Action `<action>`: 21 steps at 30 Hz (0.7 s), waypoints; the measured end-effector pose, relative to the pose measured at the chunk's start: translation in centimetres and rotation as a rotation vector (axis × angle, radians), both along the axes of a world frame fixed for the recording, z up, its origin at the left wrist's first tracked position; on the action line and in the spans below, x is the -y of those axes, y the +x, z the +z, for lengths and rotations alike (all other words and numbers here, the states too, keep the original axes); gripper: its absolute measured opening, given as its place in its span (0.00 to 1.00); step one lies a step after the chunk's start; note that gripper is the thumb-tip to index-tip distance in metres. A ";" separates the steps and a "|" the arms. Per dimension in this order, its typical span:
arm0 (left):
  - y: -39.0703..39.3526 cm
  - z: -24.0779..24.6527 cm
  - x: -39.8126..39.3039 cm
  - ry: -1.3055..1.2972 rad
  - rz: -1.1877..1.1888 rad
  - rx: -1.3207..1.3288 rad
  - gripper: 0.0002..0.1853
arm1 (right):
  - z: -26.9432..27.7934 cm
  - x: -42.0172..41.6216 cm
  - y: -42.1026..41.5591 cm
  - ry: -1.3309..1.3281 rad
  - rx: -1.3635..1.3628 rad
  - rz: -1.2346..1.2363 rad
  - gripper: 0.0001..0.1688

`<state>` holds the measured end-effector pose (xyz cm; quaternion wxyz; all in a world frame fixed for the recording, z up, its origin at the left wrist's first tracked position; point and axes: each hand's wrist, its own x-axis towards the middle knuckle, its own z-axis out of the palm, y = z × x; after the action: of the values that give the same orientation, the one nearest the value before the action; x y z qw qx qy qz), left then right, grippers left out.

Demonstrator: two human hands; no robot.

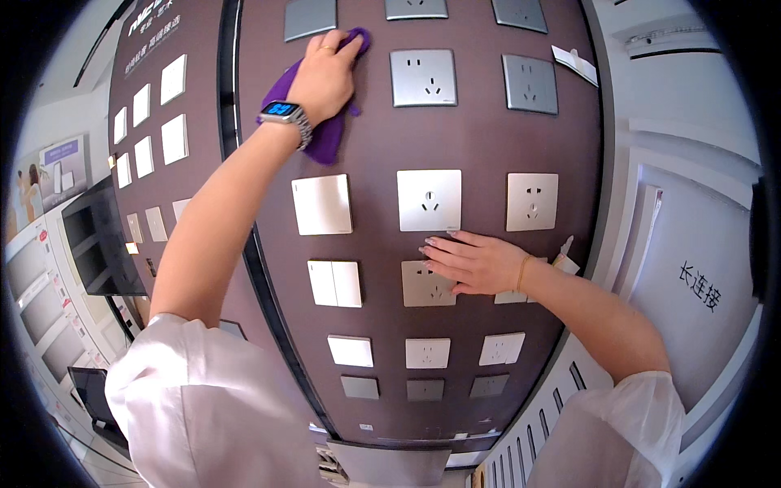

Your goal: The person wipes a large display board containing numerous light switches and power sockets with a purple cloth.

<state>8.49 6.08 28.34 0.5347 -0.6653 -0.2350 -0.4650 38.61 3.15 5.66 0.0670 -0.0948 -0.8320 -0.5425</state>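
Observation:
My left hand (326, 76) presses a purple cloth (326, 143) against a brown display board (372, 143), just below a grey switch plate (310, 18). Part of the cloth is bunched under the fingers and the rest hangs down past the wrist. To its right is a silver-grey socket plate (423, 78). My right hand (479, 263) lies flat on the board with fingers apart and holds nothing. Its fingertips are between a white socket plate (429, 213) and a beige socket plate (421, 296), and the hand covers part of the beige one.
More switch and socket plates are mounted in rows, including a glossy switch plate (322, 206) and a double switch (334, 283). A dark vertical channel (274, 305) divides the board from a left panel (201, 36). White paper tags (575, 64) stick out at the right edge.

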 end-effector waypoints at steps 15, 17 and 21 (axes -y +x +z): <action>4.1 -9.4 -0.1 -0.018 -0.033 0.085 0.28 | -0.3 -1.0 0.0 -0.011 -0.025 0.051 0.42; 3.5 -11.1 0.3 -0.086 -0.045 0.037 0.29 | -0.3 -1.0 0.1 -0.004 -0.027 0.062 0.42; 3.0 -11.7 0.8 -0.192 -0.120 -0.003 0.30 | -0.2 -0.8 0.2 -0.025 -0.025 0.042 0.42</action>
<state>11.47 5.26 16.66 0.4404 -0.7270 -0.2374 -0.4703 38.85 4.00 5.45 0.0874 -0.0849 -0.8395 -0.5295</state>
